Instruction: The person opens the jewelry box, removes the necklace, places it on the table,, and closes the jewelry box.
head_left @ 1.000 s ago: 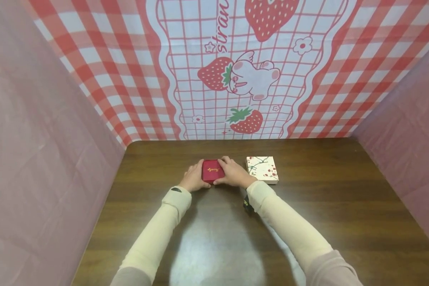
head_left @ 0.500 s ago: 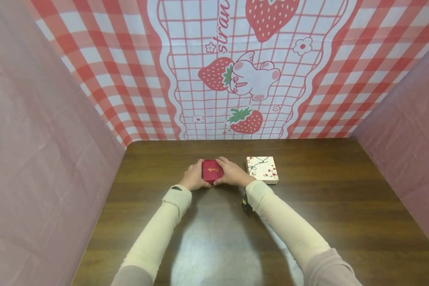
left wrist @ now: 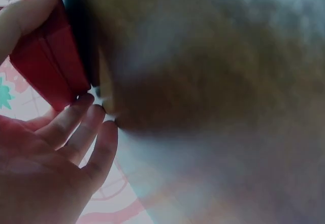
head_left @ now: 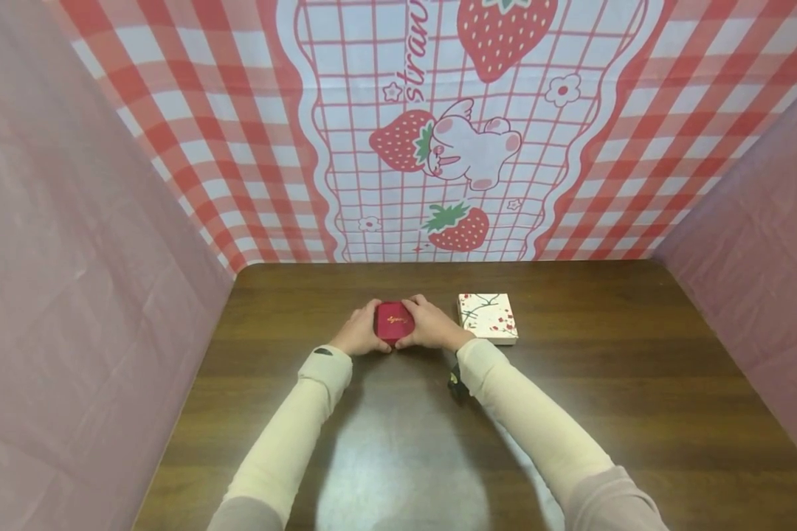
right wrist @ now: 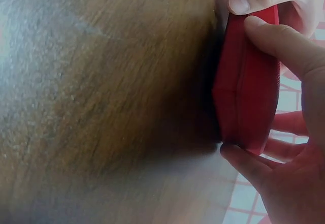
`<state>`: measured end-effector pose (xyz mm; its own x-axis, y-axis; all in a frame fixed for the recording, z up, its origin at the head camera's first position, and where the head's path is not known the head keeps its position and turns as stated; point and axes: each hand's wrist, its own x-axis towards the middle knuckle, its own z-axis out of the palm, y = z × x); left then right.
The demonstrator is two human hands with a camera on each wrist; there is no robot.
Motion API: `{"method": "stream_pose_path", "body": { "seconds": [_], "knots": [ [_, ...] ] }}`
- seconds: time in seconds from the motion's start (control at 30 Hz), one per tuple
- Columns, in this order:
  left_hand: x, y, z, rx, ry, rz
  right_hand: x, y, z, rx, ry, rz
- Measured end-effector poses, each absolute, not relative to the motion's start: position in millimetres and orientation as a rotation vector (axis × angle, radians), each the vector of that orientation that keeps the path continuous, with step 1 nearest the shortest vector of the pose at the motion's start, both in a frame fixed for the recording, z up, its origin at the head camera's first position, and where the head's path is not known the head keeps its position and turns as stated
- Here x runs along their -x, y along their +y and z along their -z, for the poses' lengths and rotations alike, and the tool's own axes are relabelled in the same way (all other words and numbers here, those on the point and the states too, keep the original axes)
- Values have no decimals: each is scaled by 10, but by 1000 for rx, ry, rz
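A: There it was, the red box [head_left: 395, 321], between both hands toward the far side of the table [head_left: 239, 428]!
B: Left hand [head_left: 360, 331] gripped one flank, right hand [head_left: 435, 326] the other, thumbs [right wrist: 282, 39] close together on the near face.
A: Why that hold?
B: Balance, I judged: opposed grips would stop it skidding, and the right thumb met the seam [right wrist: 237, 94], perhaps to feel it.
A: Resting on the wood?
B: Couldn't tell; darkness hid its underside. The floral box [head_left: 488, 316] sat apart, maybe leaving finger room.
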<state>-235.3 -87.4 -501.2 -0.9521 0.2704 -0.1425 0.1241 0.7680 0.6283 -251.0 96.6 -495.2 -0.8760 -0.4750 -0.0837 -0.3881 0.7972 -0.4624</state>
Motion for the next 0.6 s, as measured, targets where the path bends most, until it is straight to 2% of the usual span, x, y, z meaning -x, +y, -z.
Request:
{"method": "stream_pose_path", "body": {
  "seconds": [0.6],
  "knots": [
    [2347,-912,5023,-353,2637,-1059,2467,1053,4927,604,2765,702]
  ]
}}
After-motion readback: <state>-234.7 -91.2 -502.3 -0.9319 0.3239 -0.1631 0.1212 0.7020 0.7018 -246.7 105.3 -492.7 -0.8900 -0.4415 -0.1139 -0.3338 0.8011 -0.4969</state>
